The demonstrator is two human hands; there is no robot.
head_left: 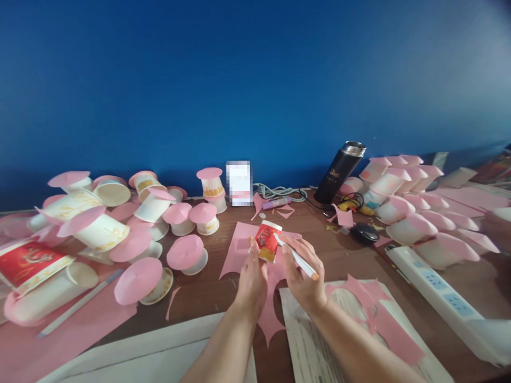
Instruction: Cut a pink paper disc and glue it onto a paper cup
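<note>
My left hand (252, 276) presses a small red and white paper cup (268, 240) upside down onto a sheet of pink paper (239, 250) on the brown table. In my right hand (301, 268) is a white pen (297, 259) with an orange end, its tip touching the cup's rim on the right side. The pink sheet has cut-out shapes along its edges and runs down between my forearms.
Paper cups capped with pink paper discs (187, 251) crowd the left; a second heap (415, 213) fills the right. A black flask (339, 171) leans at the back, with cables (279, 190), a black lid (364, 232) and a white power strip (435, 292) nearby. Pink scraps (375, 314) lie on white boards.
</note>
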